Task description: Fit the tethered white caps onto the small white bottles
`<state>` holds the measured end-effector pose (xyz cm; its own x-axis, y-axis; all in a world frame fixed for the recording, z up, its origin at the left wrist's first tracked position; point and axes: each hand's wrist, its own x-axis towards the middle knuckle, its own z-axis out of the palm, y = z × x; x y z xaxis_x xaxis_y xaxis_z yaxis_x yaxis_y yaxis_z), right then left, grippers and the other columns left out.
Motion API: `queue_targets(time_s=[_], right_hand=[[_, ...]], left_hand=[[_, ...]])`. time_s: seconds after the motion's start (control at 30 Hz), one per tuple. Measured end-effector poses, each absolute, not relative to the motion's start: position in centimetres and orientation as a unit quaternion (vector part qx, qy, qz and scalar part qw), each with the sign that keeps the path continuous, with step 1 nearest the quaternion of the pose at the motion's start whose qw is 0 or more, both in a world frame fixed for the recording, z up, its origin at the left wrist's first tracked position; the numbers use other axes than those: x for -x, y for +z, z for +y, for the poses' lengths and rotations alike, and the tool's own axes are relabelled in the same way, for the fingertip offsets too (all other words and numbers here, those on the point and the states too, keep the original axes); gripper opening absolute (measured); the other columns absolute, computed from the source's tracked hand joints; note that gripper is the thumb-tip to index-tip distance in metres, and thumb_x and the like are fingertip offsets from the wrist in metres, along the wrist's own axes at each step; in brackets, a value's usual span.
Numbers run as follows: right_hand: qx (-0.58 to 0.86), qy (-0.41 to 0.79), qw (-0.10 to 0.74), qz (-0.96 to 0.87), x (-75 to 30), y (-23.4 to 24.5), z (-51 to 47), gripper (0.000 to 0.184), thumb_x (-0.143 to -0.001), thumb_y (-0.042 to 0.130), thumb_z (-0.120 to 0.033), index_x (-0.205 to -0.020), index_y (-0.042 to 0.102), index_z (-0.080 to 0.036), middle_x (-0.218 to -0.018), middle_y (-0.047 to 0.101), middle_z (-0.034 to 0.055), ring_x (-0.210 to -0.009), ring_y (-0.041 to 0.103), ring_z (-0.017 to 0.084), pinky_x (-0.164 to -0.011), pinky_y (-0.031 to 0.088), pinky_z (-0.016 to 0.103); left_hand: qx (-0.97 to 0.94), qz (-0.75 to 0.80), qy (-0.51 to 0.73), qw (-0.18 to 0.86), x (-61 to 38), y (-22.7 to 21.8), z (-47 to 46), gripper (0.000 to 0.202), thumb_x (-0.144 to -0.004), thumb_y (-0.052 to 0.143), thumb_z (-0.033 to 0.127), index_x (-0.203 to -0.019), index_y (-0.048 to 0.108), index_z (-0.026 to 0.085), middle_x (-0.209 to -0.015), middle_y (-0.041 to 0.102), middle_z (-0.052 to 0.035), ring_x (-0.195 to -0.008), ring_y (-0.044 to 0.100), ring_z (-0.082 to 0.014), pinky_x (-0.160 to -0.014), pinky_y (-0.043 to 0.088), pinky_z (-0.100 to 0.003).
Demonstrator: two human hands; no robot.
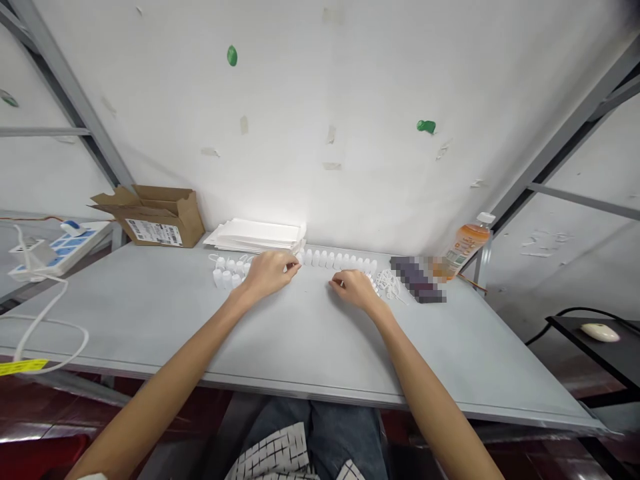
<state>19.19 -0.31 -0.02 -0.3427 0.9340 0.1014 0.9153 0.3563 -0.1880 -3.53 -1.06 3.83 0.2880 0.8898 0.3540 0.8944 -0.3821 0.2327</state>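
A row of small white plastic pieces [337,259], shaped like little bottles or caps, stands upright along the back of the table. My left hand [270,273] is closed in a pinch, its fingertips at the row's left end. Whether they grip a piece there is hidden. More of these white pieces [227,278] stand left of that hand, partly covered by it. My right hand [353,288] rests just in front of the row with its fingers curled together; what they hold, if anything, does not show. Beside its wrist lies a tangle of thin white cords [390,285], with a few white pieces partly hidden.
An open cardboard box [167,217] and a stack of white sheets [257,235] sit against the wall. To the right are a dark pixelated object [417,280] and an orange drink bottle [466,247]. A power strip [65,250] with a white cable is at the left.
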Motion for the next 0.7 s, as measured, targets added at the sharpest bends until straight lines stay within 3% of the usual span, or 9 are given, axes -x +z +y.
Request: queue_targets(time_s=[0.2,0.4,0.7], right_hand=[[0.566,0.049,0.098,-0.817,-19.2,-0.1,-0.3,0.025,-0.091,0.048,-0.024,-0.087,0.072,-0.018,-0.091,0.071,0.0069,-0.083,0.061,0.017,-0.06,0.031,0.025],[0.559,0.05,0.104,-0.821,-19.1,-0.2,-0.3,0.025,-0.091,0.049,-0.024,-0.084,0.072,-0.017,-0.091,0.07,0.0073,-0.082,0.06,0.017,-0.06,0.031,0.025],[0.555,0.062,0.107,-0.822,-19.1,-0.4,-0.3,0.024,-0.09,0.05,-0.024,-0.084,0.072,-0.016,-0.089,0.068,0.0069,-0.079,0.059,0.015,-0.06,0.031,0.023]], left_hand=[[0.8,-0.567,-0.191,0.039,8.0,7.0,-2.0,0.026,-0.084,0.051,0.036,-0.085,0.074,0.026,-0.088,0.073,-0.0004,-0.075,0.062,-0.0187,-0.059,0.034,-0.027],[0.796,-0.59,-0.137,0.023,12.1,6.8,-2.8,0.023,-0.078,0.057,0.039,-0.087,0.075,0.028,-0.089,0.073,0.0003,-0.078,0.061,-0.0187,-0.062,0.035,-0.025],[0.794,-0.598,-0.11,-0.003,12.5,6.0,-3.7,0.021,-0.076,0.056,0.022,-0.079,0.076,0.026,-0.082,0.075,-0.0017,-0.075,0.063,-0.0193,-0.062,0.035,-0.025]])
